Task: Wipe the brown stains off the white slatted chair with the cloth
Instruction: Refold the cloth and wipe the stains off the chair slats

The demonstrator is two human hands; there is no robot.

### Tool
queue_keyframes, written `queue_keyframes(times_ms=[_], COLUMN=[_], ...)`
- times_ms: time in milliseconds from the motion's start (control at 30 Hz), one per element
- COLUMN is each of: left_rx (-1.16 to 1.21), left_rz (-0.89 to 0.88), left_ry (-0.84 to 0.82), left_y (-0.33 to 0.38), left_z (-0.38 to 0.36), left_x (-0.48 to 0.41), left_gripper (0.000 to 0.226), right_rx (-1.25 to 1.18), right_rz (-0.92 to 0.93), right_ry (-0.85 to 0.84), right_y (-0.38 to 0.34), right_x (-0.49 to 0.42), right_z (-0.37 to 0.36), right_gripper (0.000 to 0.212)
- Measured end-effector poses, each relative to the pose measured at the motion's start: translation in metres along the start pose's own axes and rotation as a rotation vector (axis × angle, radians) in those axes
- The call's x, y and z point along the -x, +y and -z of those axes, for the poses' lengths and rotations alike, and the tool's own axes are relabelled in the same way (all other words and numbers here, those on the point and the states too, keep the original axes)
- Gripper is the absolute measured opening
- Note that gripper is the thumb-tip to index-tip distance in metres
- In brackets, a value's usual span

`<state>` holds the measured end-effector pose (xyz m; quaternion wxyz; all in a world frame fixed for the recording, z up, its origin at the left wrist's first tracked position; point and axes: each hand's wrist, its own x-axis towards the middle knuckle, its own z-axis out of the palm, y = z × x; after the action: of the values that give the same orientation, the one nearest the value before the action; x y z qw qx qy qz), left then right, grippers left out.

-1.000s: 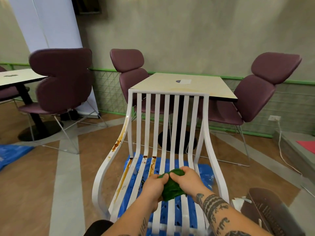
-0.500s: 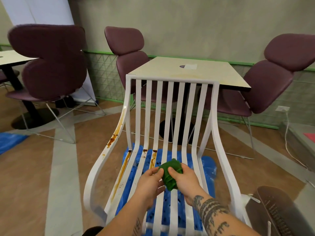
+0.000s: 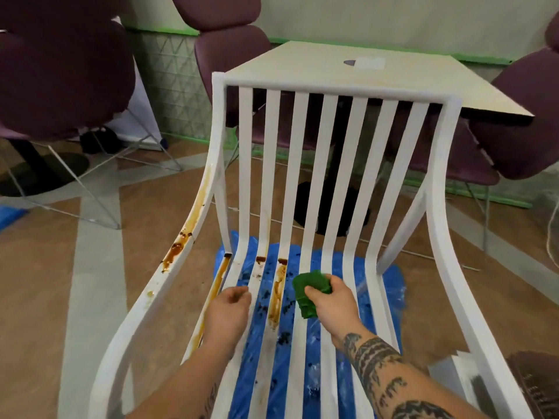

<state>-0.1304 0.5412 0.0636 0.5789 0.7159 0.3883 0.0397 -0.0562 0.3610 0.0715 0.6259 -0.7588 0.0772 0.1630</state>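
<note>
Over seat slats | right hand (image 3: pixel 332 300) grips cloth (image 3: pixel 307 293) | left hand (image 3: pixel 228 309) loosely curled

Your right hand (image 3: pixel 332 303) hides part of the cloth (image 3: pixel 302 308) over the chair (image 3: pixel 328 131) seat. The seat's front is cut off by the bottom edge.

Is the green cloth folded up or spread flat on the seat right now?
Folded: the green cloth is a compact wad pinched in the right hand, not laid flat.
</note>
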Motion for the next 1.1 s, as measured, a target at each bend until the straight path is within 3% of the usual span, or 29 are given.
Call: queue_keyframes(times_ms=[133,400,500,733,933,1100], left_rx=[-0.369,-0.627,-0.666,-0.699,-0.682,-0.694], left_rz=[-0.068,-0.154,-0.126,-0.071,-0.060,-0.050], left_ry=[0.048,0.027,0.010,0.007,0.009,-0.026], left_y=[-0.006,-0.019,-0.021,-0.013,-0.014,-0.008], left_z=[-0.013,-0.037,-0.040,-0.041,-0.043,-0.044], left_x=[-0.044,-0.095,-0.103,-0.106,-0.106,-0.110], left_gripper=[0.024,0.023,0.021,0.016,0.007,0.006], right_rx=[0.224,0.695,0.891,1.061,1.188,1.206], right_rz=[0.143,0.471,0.556,0.534,0.372,0.506], right_ry=[0.002,-0.063,-0.099,-0.124,-0.264,-0.171], right_y=[-0.005,-0.008,0.005,0.013,-0.017,-0.028], right_x=[-0.057,-0.155,-0.172,-0.164,-0.162,-0.165], right_z=[-0.015,-0.050,-0.060,-0.071,-0.073,-0.066], right_gripper=[0.025,0.034,0.054,0.056,0.031,0.036])
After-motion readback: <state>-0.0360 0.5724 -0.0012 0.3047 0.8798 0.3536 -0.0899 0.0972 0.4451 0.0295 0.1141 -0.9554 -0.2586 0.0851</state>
